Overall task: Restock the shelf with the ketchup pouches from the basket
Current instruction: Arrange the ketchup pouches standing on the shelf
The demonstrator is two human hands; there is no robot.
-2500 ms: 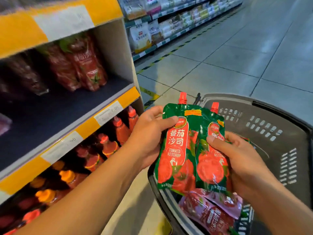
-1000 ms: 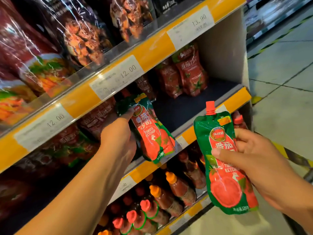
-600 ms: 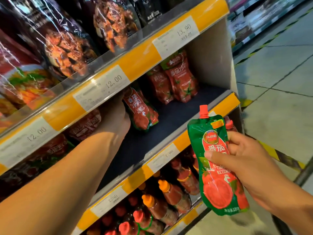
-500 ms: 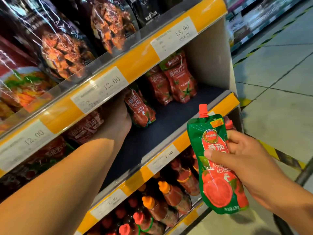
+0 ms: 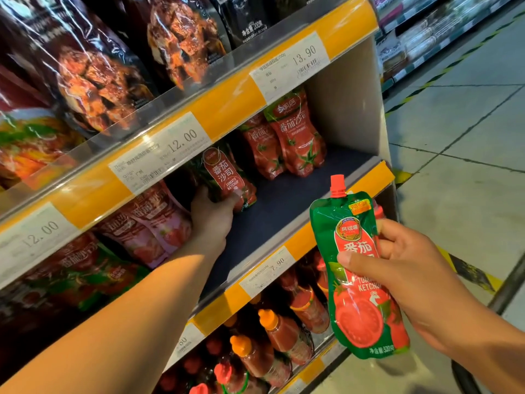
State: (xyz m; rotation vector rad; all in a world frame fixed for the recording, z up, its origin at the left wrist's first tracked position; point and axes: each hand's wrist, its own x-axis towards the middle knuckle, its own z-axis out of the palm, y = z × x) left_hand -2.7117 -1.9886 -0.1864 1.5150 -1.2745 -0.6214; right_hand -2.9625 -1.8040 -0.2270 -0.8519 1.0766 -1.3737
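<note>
- Left hand [image 5: 211, 216] reaches deep into the middle shelf [image 5: 284, 206], under the yellow price rail [image 5: 224, 106]. Thumb and fingers wrap the lower part of a ketchup pouch [image 5: 225, 177].
- That pouch stands roughly upright, base at or just above the dark shelf mat; contact with the mat cannot be told. Red label panel with white Chinese characters and "TOMATO KETCHUP"; green edges in shadow; top hidden behind the rail.
- Right hand [image 5: 403, 268] holds a second ketchup pouch [image 5: 359, 277] in the air in front of the shelf edge, well apart from the first. Thumb pressed across the front at mid-height, fingers curled round the right edge and back.
- Second pouch: glossy green film, red screw cap on a spout at upper left, small yellow tag at upper right, round gold-rimmed brand badge, red band with white characters, "KETCHUP" partly covered by the thumb, large cut-tomato picture near the bottom. Tilted slightly, cap up.
- Further right on the same shelf, two red tomato-sauce pouches [image 5: 295, 143] stand against the back, near the end panel.
- Left of the left hand, more red pouches [image 5: 153, 226] packed side by side.
- Shelf above: dark snack bags [image 5: 93, 78]. Shelf below: sauce bottles [image 5: 255, 354] with orange and red caps.
- Price tags on the rails read 12.00 and 13.90.
</note>
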